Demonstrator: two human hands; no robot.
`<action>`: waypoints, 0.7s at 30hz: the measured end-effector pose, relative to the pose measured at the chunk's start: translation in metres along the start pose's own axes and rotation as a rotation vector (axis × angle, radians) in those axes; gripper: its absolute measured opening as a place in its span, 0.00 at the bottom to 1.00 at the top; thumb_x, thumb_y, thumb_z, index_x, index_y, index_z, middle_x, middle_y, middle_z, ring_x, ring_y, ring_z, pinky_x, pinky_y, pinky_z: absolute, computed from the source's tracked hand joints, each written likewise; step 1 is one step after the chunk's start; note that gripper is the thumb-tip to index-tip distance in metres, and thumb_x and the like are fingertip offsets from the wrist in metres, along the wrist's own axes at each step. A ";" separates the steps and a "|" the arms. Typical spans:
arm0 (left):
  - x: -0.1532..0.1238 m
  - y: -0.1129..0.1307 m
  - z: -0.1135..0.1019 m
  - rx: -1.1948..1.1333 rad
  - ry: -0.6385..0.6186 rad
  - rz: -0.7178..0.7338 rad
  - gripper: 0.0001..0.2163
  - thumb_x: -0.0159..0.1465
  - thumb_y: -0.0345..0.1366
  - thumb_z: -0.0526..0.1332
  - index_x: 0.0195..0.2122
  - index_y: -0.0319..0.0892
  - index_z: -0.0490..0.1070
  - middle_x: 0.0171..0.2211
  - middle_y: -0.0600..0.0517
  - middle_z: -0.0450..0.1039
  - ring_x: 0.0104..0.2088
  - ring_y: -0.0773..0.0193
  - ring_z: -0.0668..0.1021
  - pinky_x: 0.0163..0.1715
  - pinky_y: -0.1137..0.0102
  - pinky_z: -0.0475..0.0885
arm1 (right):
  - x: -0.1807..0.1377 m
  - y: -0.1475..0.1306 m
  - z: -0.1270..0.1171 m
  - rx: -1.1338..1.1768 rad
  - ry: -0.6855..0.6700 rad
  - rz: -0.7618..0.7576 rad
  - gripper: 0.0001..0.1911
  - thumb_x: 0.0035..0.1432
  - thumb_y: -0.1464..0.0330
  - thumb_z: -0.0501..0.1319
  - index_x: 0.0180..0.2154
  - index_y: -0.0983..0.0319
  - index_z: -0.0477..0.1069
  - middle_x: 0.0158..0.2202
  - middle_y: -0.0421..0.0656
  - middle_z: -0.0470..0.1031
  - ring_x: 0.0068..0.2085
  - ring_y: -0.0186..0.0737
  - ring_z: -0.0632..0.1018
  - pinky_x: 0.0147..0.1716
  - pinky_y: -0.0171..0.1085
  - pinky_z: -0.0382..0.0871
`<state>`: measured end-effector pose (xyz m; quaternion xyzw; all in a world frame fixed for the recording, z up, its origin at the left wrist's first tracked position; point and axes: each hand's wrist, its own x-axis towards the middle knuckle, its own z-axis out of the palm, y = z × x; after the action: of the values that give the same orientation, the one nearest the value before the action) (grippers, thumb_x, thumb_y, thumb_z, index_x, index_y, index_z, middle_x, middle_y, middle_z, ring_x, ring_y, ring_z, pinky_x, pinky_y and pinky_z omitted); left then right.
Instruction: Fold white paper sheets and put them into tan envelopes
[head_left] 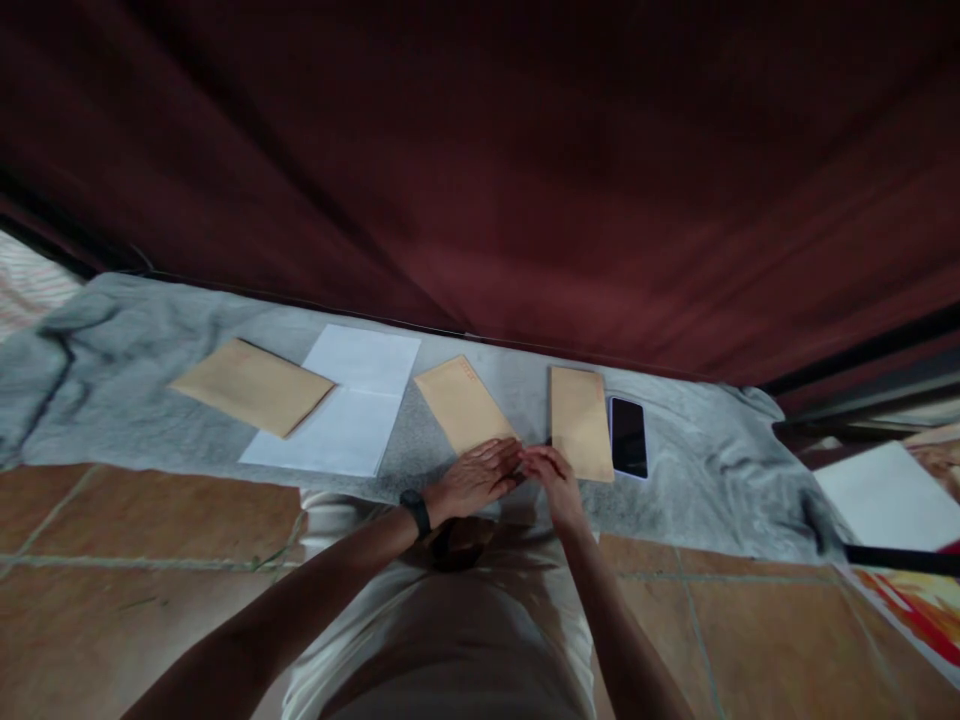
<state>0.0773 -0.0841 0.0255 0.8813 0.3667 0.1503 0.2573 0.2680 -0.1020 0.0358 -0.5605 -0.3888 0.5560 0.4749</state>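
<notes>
A brown envelope with small red print at its far end lies slanted on the grey cloth in front of me. My left hand rests flat across its near end, fingers stretched to the right and partly covering it. At the envelope's near right corner, my right hand has its fingers bent together against the left fingertips. The corner seems pinched there, though the fingers hide most of it. Just right of that hand sits a second brown envelope, with a dark-screened phone beside it.
On the left, brown envelopes overlap white paper sheets. A dark red curtain-like cloth rises behind the narrow covered surface. At far right are a white sheet and a colourful printed item. Tiles lie below.
</notes>
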 end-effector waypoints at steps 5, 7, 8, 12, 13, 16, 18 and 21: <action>0.004 -0.026 -0.031 -0.046 0.225 -0.136 0.23 0.76 0.38 0.42 0.68 0.44 0.63 0.67 0.48 0.66 0.69 0.62 0.66 0.70 0.59 0.58 | 0.012 0.015 0.016 -0.584 -0.101 -0.469 0.20 0.69 0.65 0.51 0.57 0.59 0.74 0.59 0.49 0.76 0.61 0.46 0.74 0.65 0.50 0.65; 0.011 -0.045 -0.038 0.053 0.313 -0.197 0.25 0.76 0.41 0.44 0.71 0.39 0.58 0.72 0.45 0.57 0.72 0.58 0.58 0.72 0.56 0.53 | 0.010 0.025 0.023 -0.760 -0.163 -0.574 0.22 0.71 0.68 0.50 0.61 0.60 0.70 0.64 0.50 0.71 0.66 0.46 0.69 0.67 0.51 0.61; 0.015 -0.056 -0.040 0.103 0.335 -0.230 0.27 0.76 0.43 0.45 0.72 0.37 0.55 0.73 0.43 0.53 0.73 0.56 0.55 0.72 0.55 0.51 | 0.008 0.029 0.025 -0.844 -0.175 -0.610 0.22 0.71 0.69 0.50 0.63 0.61 0.69 0.65 0.51 0.69 0.67 0.47 0.67 0.68 0.53 0.60; 0.030 -0.094 -0.042 0.257 0.292 -0.354 0.31 0.75 0.47 0.45 0.73 0.33 0.50 0.74 0.40 0.49 0.74 0.52 0.51 0.73 0.54 0.47 | 0.002 0.037 0.029 -1.075 -0.182 -0.704 0.25 0.71 0.71 0.50 0.66 0.63 0.64 0.67 0.53 0.67 0.69 0.50 0.64 0.69 0.56 0.56; 0.033 -0.102 -0.043 0.281 0.284 -0.368 0.31 0.74 0.47 0.45 0.73 0.33 0.50 0.74 0.40 0.49 0.74 0.51 0.51 0.73 0.54 0.47 | 0.001 0.037 0.029 -1.100 -0.190 -0.720 0.25 0.71 0.72 0.50 0.67 0.62 0.63 0.67 0.53 0.66 0.69 0.50 0.64 0.69 0.56 0.56; 0.037 -0.121 -0.050 0.311 0.292 -0.380 0.32 0.74 0.48 0.44 0.73 0.33 0.49 0.73 0.39 0.50 0.74 0.51 0.52 0.73 0.54 0.47 | 0.001 0.035 0.027 -1.126 -0.198 -0.740 0.26 0.70 0.73 0.50 0.68 0.62 0.61 0.67 0.53 0.66 0.70 0.49 0.64 0.68 0.55 0.58; 0.038 -0.129 -0.055 0.314 0.281 -0.373 0.31 0.74 0.48 0.45 0.73 0.34 0.51 0.73 0.40 0.51 0.74 0.52 0.53 0.73 0.54 0.47 | 0.001 0.034 0.028 -1.119 -0.184 -0.736 0.27 0.70 0.73 0.49 0.68 0.62 0.60 0.67 0.52 0.67 0.69 0.49 0.64 0.68 0.55 0.58; 0.039 -0.131 -0.056 0.321 0.231 -0.340 0.29 0.74 0.46 0.44 0.72 0.37 0.55 0.73 0.43 0.53 0.74 0.53 0.54 0.73 0.55 0.46 | 0.002 0.037 0.028 -1.101 -0.150 -0.729 0.27 0.71 0.73 0.48 0.68 0.61 0.60 0.67 0.52 0.67 0.69 0.48 0.65 0.68 0.55 0.57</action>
<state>0.0044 0.0421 0.0007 0.8136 0.5556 0.1443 0.0922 0.2367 -0.1063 0.0020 -0.5136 -0.8128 0.1172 0.2485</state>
